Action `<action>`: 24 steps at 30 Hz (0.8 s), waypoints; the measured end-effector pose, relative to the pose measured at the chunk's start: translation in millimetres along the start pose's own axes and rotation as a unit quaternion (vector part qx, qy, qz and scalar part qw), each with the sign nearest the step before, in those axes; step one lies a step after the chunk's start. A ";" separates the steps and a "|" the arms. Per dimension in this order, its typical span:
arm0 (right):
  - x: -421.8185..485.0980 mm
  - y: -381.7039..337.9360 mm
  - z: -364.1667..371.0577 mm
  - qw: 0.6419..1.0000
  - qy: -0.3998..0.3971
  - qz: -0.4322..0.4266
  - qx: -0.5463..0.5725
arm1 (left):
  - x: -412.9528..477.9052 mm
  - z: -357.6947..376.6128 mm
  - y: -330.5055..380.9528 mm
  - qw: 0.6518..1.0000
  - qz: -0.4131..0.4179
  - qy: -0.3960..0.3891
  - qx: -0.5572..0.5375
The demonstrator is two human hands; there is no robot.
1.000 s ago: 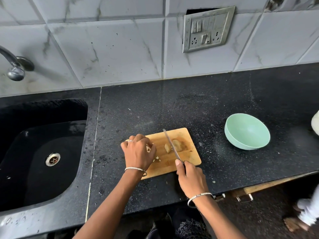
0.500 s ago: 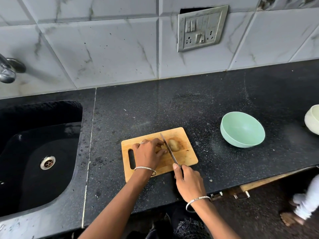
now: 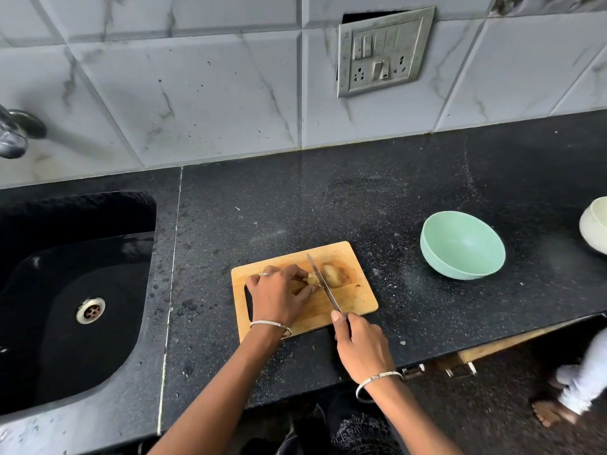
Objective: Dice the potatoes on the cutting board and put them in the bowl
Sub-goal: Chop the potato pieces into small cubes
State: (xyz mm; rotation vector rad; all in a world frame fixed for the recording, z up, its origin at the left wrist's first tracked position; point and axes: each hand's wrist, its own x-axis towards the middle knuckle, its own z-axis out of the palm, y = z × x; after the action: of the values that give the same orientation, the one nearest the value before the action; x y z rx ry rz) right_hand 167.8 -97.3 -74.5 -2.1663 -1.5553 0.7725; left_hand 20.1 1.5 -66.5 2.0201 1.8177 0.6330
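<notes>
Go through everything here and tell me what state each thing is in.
Green bowl: upright, empty.
Potato: on the board, partly cut.
Cutting board: flat on the counter.
Knife: blade down at the potato.
Left hand: steadying the potato.
Right hand: gripping the knife.
Sink: no dishes.

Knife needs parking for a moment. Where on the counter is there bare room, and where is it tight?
Bare counter lies between the cutting board and the green bowl, and in the wide strip from the board back to the tiled wall. Tight spots: the board itself, with the left hand, potato and knife, and the front edge below the right hand.
</notes>
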 end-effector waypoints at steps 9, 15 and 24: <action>-3.8 -3.9 -0.8 1.000 0.009 -0.008 0.002 | -1.8 -9.5 -11.7 0.999 0.009 -0.015 0.042; -6.6 -8.3 1.1 1.000 0.001 -0.017 0.000 | 1.8 -13.6 -5.2 0.997 0.017 -0.044 0.056; -11.8 -19.9 2.2 0.998 -0.030 0.023 -0.040 | 0.6 -12.1 -8.0 0.998 0.006 -0.038 0.048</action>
State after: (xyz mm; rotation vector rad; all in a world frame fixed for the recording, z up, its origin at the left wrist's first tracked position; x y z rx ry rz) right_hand 148.7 -102.0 -62.1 -2.2625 -1.5969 0.8105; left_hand 6.9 2.6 -60.5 2.0875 1.8249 0.4742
